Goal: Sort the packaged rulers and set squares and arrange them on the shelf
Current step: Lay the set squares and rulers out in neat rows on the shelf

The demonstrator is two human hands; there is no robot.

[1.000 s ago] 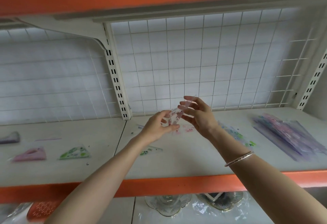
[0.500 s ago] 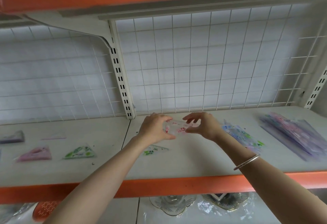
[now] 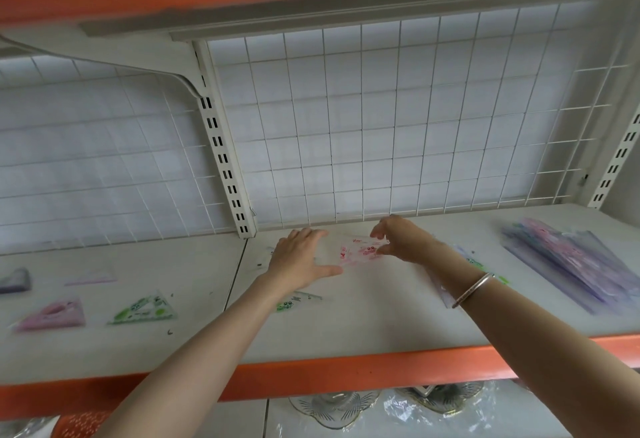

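A clear packet with red print, a packaged set square (image 3: 358, 253), lies flat near the back of the white shelf (image 3: 363, 320). My left hand (image 3: 301, 257) rests beside its left edge with straight, spread fingers. My right hand (image 3: 403, 240) pinches the packet's right end with curled fingers. A green-printed set square (image 3: 296, 300) lies partly under my left forearm. Another green set square (image 3: 143, 311) and a pink one (image 3: 52, 316) lie on the left shelf section. A stack of purple and pink packaged rulers (image 3: 575, 264) sits at the right.
A wire grid (image 3: 398, 119) backs the shelf, with a slotted upright (image 3: 225, 160) between sections. Green-printed packets (image 3: 479, 266) lie under my right forearm. The orange shelf lip (image 3: 346, 375) runs along the front. Glass dishes (image 3: 334, 408) sit on the shelf below.
Both hands lowered the red-printed packet from mid-air onto the shelf and pushed it toward the back. My left hand has spread flat beside it.
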